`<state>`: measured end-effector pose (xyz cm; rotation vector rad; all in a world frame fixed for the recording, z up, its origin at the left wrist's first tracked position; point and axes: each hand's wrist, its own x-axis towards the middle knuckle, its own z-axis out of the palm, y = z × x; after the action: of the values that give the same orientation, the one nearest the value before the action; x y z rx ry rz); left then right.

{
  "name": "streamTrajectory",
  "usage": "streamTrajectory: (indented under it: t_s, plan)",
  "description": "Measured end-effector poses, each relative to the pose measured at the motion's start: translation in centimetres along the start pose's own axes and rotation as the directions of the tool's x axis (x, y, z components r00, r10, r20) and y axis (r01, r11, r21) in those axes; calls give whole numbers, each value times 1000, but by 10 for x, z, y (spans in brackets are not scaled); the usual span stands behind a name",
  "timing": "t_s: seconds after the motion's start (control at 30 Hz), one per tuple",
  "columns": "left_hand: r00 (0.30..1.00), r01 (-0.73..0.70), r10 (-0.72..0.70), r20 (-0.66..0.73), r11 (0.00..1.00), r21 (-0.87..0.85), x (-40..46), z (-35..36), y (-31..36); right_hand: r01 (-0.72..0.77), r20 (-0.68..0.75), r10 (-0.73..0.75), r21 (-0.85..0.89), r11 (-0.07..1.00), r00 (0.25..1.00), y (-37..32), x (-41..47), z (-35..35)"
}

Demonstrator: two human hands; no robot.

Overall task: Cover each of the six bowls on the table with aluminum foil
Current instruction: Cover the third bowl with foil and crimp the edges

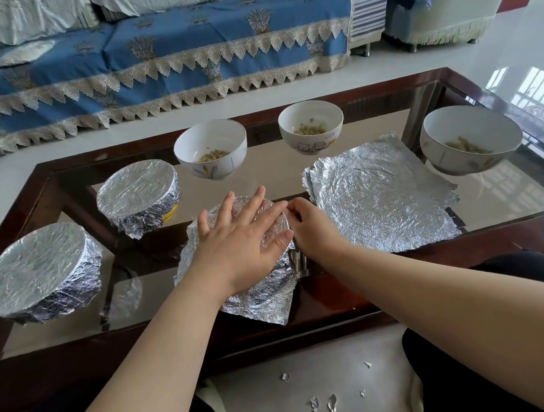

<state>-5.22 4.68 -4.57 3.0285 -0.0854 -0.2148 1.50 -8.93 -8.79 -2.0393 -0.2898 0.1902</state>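
Note:
Two foil-wrapped bowls stand at the left: one near the front edge (39,273), one farther back (139,195). A third bowl sits in the middle under a loose foil sheet (261,298). My left hand (243,236) lies flat on its top with fingers spread. My right hand (310,227) curls its fingers on the foil at the bowl's right rim. Three uncovered white bowls holding some food stand behind: centre (211,148), right of centre (310,127) and far right (469,137). A stack of flat foil sheets (381,196) lies to the right.
The glass-topped table (504,233) has a dark wooden frame. A blue-covered sofa (145,57) stands behind it across a strip of white floor. Small foil scraps (330,405) lie on the floor between my knees.

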Motion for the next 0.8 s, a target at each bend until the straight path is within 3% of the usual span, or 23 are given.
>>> streamTrajectory:
  t_s: [0.3,0.43,0.57,0.8]
  plan:
    - [1000,14,-14,-24,1000,-3,1,1,1,55,13,-53,-232,971,999,-2,4,-6]
    - [999,20,-20,-33,1000,2,1,2,1,-26,-37,22,-131,991,999,-5,2,-6]
    - [998,52,-52,-43,999,2,1,2,4,-184,-36,191,158,970,981,-5,-3,-9]
    - [988,128,-128,-82,992,-2,4,7,6,-44,2,44,137,990,999,-16,-30,-7]
